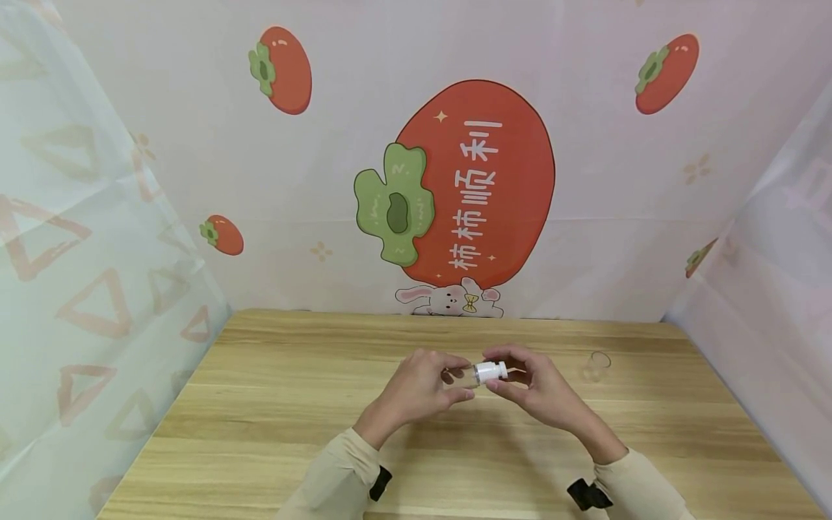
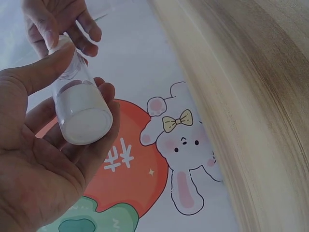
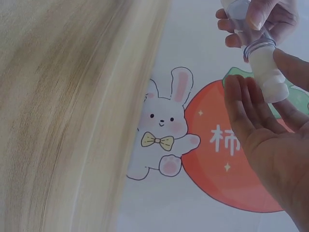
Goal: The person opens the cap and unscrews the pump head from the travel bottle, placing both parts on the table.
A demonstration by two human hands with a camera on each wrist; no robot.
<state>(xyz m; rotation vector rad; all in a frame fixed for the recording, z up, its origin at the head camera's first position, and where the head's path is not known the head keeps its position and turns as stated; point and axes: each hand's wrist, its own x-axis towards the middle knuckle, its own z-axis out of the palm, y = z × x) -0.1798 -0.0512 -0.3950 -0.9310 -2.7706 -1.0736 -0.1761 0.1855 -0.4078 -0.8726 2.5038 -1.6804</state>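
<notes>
Item, step in hand: as I judge it, steadying a clear bottle (image 2: 72,84) while my other fingers attend to its white top (image 3: 267,72). Best done with a snug but unsquashing hold, wrists level with each other, the top met squarely from both sides so the body does not twist.
Item, left hand (image 1: 414,386): thumb across the clear body, fingers curled beneath, gripping it; bottle held between them, its top towards my right fingers.
Item, right hand (image 1: 549,393): fingers loosely spread about the top, thumb opposite; firm contact, cannot tell.
Item, thin-looped clear object (image 1: 593,368): beyond my right fingers, outward, apart.
</notes>
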